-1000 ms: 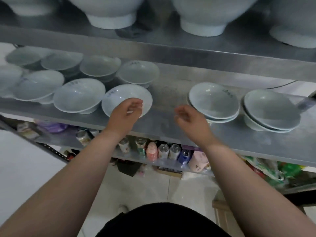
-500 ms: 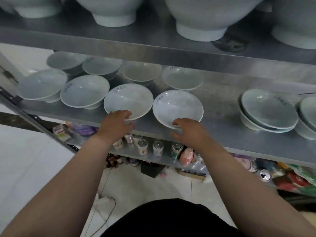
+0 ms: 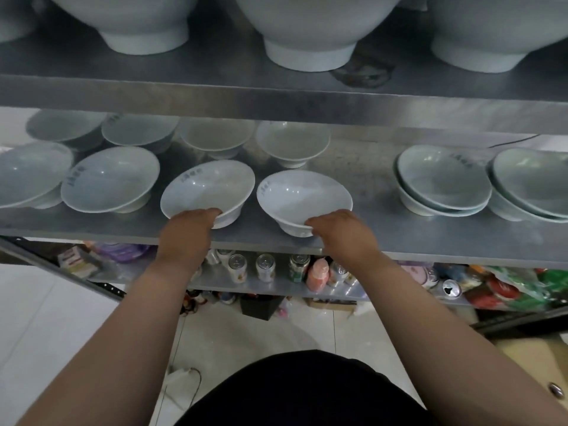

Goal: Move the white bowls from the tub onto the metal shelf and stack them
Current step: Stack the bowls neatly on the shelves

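Two white bowls stand side by side at the front of the metal shelf point(image 3: 399, 241). My left hand point(image 3: 187, 232) grips the near rim of the left bowl point(image 3: 209, 189), which tilts toward me. My right hand point(image 3: 341, 232) grips the near rim of the right bowl point(image 3: 304, 195), fingers curled under its edge. More white bowls point(image 3: 110, 179) sit singly to the left and behind. At the right are two short stacks of bowls point(image 3: 442, 179). No tub is in view.
The upper shelf point(image 3: 276, 99) carries large white bowls point(image 3: 310, 32) close overhead. A lower shelf point(image 3: 276, 287) holds cans, bottles and packets. Bare shelf surface lies between the right bowl and the stacks. White tiled floor is below.
Both hands went from hovering over the shelf to holding the near rims of two front bowls. My view shifted left, and the left bowl now tilts up.
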`<move>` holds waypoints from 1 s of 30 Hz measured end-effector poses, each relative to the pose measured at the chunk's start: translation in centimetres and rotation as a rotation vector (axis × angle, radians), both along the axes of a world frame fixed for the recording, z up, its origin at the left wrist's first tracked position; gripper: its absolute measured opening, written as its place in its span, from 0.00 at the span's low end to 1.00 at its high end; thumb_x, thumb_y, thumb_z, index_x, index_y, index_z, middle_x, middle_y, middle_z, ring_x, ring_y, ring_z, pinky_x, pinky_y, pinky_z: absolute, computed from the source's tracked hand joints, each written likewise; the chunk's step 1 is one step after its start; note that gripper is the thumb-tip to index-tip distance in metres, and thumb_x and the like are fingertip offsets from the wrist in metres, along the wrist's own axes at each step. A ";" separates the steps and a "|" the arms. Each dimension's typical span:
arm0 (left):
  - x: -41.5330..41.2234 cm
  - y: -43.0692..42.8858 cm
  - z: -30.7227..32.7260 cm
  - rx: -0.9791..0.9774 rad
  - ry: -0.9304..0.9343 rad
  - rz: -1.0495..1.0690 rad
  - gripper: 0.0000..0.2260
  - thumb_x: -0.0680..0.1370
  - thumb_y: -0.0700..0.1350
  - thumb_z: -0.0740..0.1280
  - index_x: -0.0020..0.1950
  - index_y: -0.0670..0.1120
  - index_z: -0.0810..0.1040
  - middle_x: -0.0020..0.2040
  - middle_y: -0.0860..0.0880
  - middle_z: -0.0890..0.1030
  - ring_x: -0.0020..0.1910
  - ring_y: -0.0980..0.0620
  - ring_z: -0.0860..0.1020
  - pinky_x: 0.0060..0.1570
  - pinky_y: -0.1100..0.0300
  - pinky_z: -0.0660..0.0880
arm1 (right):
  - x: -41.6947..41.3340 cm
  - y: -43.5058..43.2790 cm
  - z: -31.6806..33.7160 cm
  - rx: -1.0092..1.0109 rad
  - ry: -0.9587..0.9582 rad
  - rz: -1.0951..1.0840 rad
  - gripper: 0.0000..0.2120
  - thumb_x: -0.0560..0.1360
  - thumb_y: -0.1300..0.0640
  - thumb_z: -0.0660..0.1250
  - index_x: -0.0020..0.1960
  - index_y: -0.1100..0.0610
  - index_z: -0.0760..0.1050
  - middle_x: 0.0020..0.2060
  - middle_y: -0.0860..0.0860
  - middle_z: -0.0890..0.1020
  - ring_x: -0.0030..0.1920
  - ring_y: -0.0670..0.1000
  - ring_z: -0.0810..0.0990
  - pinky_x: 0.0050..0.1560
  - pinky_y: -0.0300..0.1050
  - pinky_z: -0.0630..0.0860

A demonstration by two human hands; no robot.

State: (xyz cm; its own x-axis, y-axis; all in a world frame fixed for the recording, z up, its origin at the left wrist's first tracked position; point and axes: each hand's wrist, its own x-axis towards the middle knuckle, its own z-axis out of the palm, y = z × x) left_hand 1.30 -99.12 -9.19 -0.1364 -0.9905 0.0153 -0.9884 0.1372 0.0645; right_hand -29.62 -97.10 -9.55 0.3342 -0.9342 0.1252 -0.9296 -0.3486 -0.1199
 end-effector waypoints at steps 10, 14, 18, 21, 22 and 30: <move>-11.0 0.1 4.3 -0.394 0.153 -0.175 0.21 0.71 0.30 0.65 0.60 0.46 0.81 0.45 0.42 0.83 0.41 0.38 0.79 0.38 0.54 0.72 | -12.6 1.3 3.0 -0.503 -0.099 0.082 0.21 0.61 0.72 0.76 0.51 0.56 0.83 0.39 0.52 0.85 0.38 0.59 0.80 0.48 0.48 0.76; -18.7 -0.2 4.7 -0.467 0.205 -0.266 0.21 0.68 0.30 0.64 0.57 0.44 0.83 0.43 0.41 0.84 0.38 0.38 0.79 0.36 0.54 0.74 | -20.1 2.4 4.0 -0.524 -0.108 0.028 0.17 0.66 0.72 0.70 0.51 0.58 0.83 0.38 0.53 0.84 0.39 0.60 0.80 0.47 0.49 0.77; -26.9 -0.7 5.2 -0.478 0.231 -0.311 0.21 0.68 0.35 0.62 0.58 0.46 0.82 0.45 0.41 0.83 0.41 0.37 0.79 0.39 0.54 0.74 | -27.8 3.4 4.6 -0.551 -0.081 -0.036 0.17 0.66 0.72 0.69 0.51 0.57 0.83 0.37 0.54 0.84 0.38 0.60 0.80 0.46 0.49 0.75; -32.7 -1.4 6.0 -0.456 0.216 -0.331 0.22 0.69 0.33 0.63 0.60 0.47 0.81 0.47 0.41 0.83 0.43 0.37 0.80 0.41 0.53 0.75 | -33.2 3.7 5.1 -0.571 -0.054 -0.109 0.14 0.67 0.69 0.71 0.50 0.57 0.82 0.38 0.55 0.84 0.39 0.61 0.79 0.45 0.49 0.74; -34.4 -1.5 6.3 -0.463 0.209 -0.366 0.21 0.67 0.33 0.64 0.57 0.46 0.82 0.44 0.40 0.83 0.40 0.37 0.80 0.40 0.53 0.75 | -34.8 3.7 5.2 -0.570 -0.039 -0.115 0.12 0.69 0.67 0.69 0.51 0.57 0.82 0.38 0.55 0.84 0.39 0.61 0.80 0.45 0.49 0.74; -43.9 -2.4 5.1 -0.302 0.104 -0.449 0.21 0.73 0.35 0.64 0.64 0.48 0.79 0.53 0.41 0.83 0.51 0.37 0.79 0.52 0.50 0.73 | -44.7 3.3 3.5 -0.515 -0.012 -0.266 0.14 0.67 0.71 0.71 0.51 0.59 0.82 0.39 0.56 0.86 0.38 0.63 0.82 0.42 0.51 0.76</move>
